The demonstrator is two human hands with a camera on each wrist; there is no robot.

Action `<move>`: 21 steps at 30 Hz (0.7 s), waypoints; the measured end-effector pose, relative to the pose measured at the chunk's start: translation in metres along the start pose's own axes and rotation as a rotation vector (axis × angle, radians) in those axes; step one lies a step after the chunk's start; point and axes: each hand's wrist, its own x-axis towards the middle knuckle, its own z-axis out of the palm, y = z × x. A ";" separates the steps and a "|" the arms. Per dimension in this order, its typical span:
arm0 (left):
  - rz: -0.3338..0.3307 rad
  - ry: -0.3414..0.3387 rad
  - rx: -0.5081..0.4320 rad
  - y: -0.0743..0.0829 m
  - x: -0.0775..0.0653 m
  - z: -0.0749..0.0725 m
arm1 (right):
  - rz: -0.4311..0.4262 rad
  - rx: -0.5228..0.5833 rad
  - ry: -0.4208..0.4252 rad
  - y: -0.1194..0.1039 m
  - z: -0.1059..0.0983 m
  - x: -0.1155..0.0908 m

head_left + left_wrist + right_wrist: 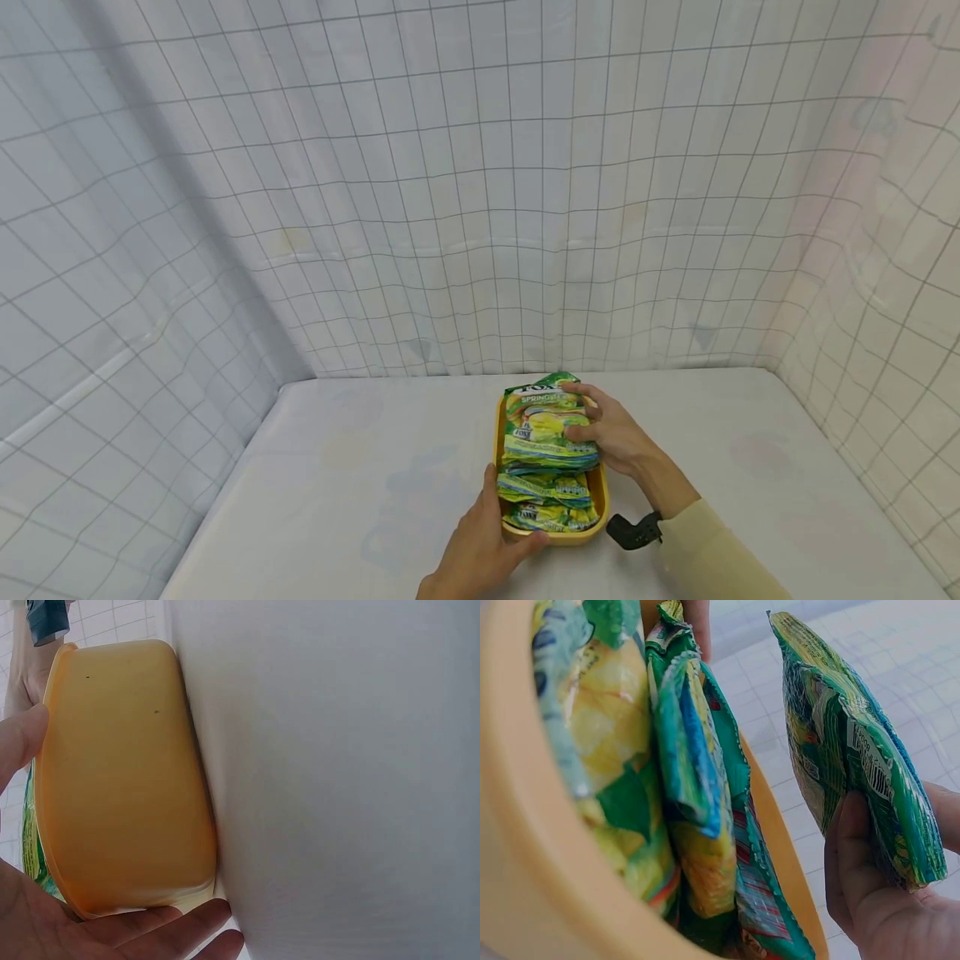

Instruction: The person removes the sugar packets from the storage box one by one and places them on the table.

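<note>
A yellow plastic tub stands on the white table, filled with green-and-yellow candy packets that lean in a row. My right hand pinches one packet, printed "FOX" and "SPRING TEA", between thumb and fingers over the far part of the tub. In the right wrist view this packet is tilted and apart from the others, its barcode side showing. My left hand holds the tub's near left corner, thumb at the near rim, fingers along the left wall. The left wrist view shows the tub's smooth outer wall.
White table top spreads on both sides of the tub. Pale grid-patterned curtains rise behind the table and at both sides. A black wrist-worn device sits on the right forearm, at the cuff of a cream sleeve.
</note>
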 end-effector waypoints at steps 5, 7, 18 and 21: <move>-0.010 -0.003 -0.003 0.001 0.000 -0.001 | 0.005 0.010 0.000 -0.003 -0.004 -0.003; -0.012 -0.004 0.000 0.000 0.000 -0.001 | 0.012 0.011 0.009 -0.004 -0.005 -0.004; -0.048 -0.019 0.010 -0.001 0.001 0.000 | 0.022 -0.001 0.004 -0.009 -0.016 -0.008; -0.046 -0.020 0.013 -0.001 0.002 0.001 | 0.025 0.000 0.006 -0.010 -0.019 -0.010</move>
